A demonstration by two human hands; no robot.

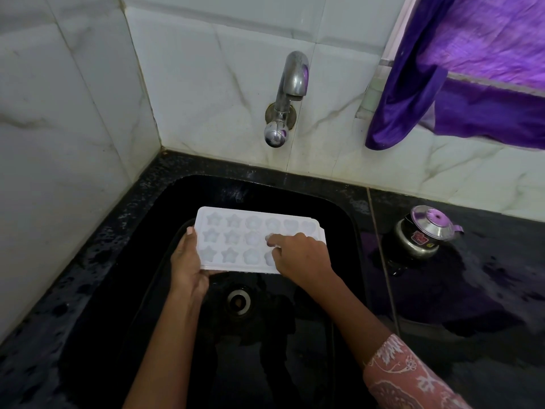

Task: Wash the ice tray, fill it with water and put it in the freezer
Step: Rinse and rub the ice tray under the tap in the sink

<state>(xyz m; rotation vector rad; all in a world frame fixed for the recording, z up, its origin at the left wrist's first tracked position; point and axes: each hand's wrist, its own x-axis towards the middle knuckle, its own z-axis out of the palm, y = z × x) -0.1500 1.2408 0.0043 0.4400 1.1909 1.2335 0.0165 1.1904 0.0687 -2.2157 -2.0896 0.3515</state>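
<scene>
Pink patterned sleeve [410,379] is right up close at the bottom, on the right arm. That right hand [300,258] reaches over the tray [233,240], fingers curled down, index fingertip poking into one of the middle-row moulds. So it's not really holding anything, just a loose half-closed grip touching the tray's top face.

Left hand [188,261] is the one doing the holding: grip closed on the tray's left short edge, thumb on top near the rim, fingers underneath.

Tray is white, held roughly level above the black sink [339,219], a bit behind the drain [238,301]. Its moulds are stars on the left and rounder, heart-ish shapes on the right. Can't tell whether there's water in them. Sink basin looks wet and dark, can't see anything else in it.

Tap [287,95] sticks out of the marble wall above, no stream visible. On the worktop [472,290] to the right sits a small steel pot [421,234] with its lid on. Purple cloth [460,72] hangs top right.
</scene>
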